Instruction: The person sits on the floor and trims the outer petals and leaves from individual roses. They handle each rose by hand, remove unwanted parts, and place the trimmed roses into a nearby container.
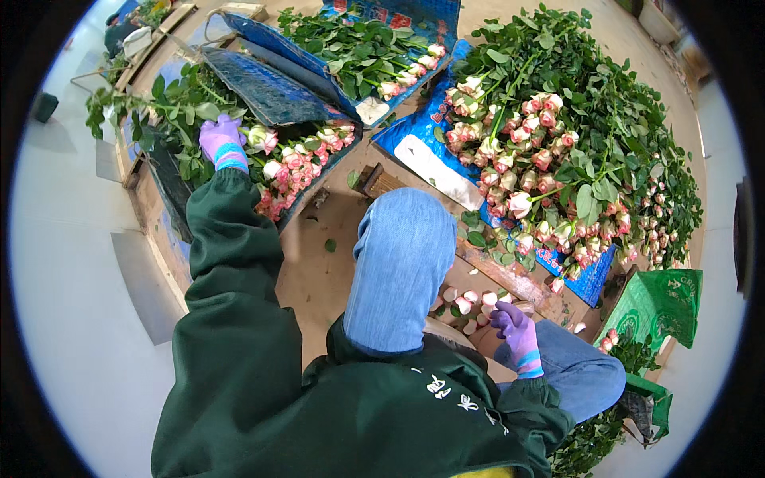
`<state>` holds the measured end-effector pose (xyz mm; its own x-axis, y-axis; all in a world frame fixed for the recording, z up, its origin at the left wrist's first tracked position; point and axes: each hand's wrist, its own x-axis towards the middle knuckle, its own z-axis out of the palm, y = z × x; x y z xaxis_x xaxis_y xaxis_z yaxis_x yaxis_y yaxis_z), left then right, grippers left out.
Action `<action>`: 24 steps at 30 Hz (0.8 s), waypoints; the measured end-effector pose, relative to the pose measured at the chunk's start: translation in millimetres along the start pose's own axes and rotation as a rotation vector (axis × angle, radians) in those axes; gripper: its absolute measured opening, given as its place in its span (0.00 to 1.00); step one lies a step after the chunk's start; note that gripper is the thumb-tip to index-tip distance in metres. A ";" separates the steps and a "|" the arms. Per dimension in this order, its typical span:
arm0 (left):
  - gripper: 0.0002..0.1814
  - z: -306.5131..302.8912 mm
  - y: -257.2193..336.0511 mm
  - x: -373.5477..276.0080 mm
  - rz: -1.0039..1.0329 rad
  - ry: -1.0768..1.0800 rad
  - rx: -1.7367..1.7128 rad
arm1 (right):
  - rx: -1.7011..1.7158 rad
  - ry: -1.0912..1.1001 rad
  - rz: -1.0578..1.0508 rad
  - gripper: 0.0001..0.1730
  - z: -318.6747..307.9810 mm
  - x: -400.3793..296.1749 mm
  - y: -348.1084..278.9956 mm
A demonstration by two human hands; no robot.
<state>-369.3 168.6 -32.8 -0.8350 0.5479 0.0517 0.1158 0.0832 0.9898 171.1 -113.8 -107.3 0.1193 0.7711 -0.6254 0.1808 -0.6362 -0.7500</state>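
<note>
My left hand (222,138), in a purple glove with a striped cuff, is at a rose stem whose pale pink bloom (263,138) points right, above pink-edged roses (296,173) lying in a dark folded sleeve (269,89). Its fingers are partly hidden, so the hold is unclear. My right hand (515,327), gloved alike, hovers by my bent knee with curled fingers and nothing visible in it. Loose petals (469,303) lie beside it. To the right, a large heap of leafy roses (538,143) rests on blue woven sheeting (412,128).
Four roses lie in an open blue sleeve (334,77) at the top. A small wooden block with bristles or ridges (385,182) is near my left knee (406,251). Green bags (663,299) with leafy stems stand at the right. A wooden board (508,272) edges the heap.
</note>
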 end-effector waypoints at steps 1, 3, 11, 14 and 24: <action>0.09 5.3 -16.4 12.2 -0.022 0.034 0.044 | -0.003 -0.013 -0.023 0.16 0.6 1.8 0.9; 0.07 21.4 -44.8 35.8 -0.135 0.079 0.005 | -0.006 -0.010 0.023 0.16 2.2 5.3 1.8; 0.04 92.4 -51.1 66.6 1.424 -0.267 0.697 | -0.084 -0.034 0.040 0.15 12.0 18.8 -2.5; 0.07 117.0 -58.4 60.1 0.894 -0.625 0.710 | -0.038 -0.034 0.066 0.15 15.5 21.0 -4.5; 0.24 168.9 -101.5 81.0 0.871 -0.958 1.807 | -0.175 -0.088 0.083 0.17 15.2 25.6 1.1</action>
<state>-357.9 345.1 -151.5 0.0503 0.9395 -0.3390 0.8958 -0.1925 -0.4006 159.5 -95.1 -127.4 0.0561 0.7062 -0.7057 0.3420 -0.6777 -0.6510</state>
